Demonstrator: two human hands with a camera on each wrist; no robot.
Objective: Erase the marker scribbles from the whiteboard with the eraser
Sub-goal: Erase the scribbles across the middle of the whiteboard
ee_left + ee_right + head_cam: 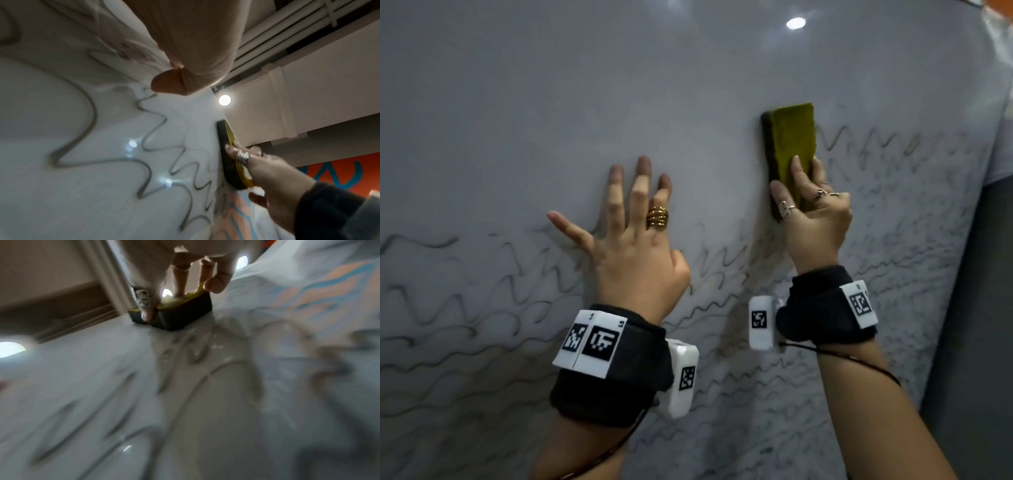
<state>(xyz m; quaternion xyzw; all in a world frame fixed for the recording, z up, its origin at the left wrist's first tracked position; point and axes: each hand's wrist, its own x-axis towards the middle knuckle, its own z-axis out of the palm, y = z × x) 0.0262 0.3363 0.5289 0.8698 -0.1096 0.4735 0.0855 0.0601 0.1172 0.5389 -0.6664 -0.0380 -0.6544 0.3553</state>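
Note:
A whiteboard [688, 85] fills the head view. Wavy black marker scribbles [482, 294] cover its lower half and run on to the right of the eraser. My right hand [812, 209] grips the lower end of a yellow-topped, dark-based eraser [792, 137], which stands upright with its dark felt against the board. In the right wrist view the eraser [180, 314] lies pinched between thumb and fingers. The left wrist view shows the eraser [228, 155] edge-on against the board. My left hand [626, 219] lies flat on the board with fingers spread, left of the eraser.
The board's upper half is free of marks. Its right edge [983, 212] borders a dark grey surface. Ceiling lamps reflect in the board [796, 23]. An orange wall with blue shapes [339, 172] shows in the left wrist view.

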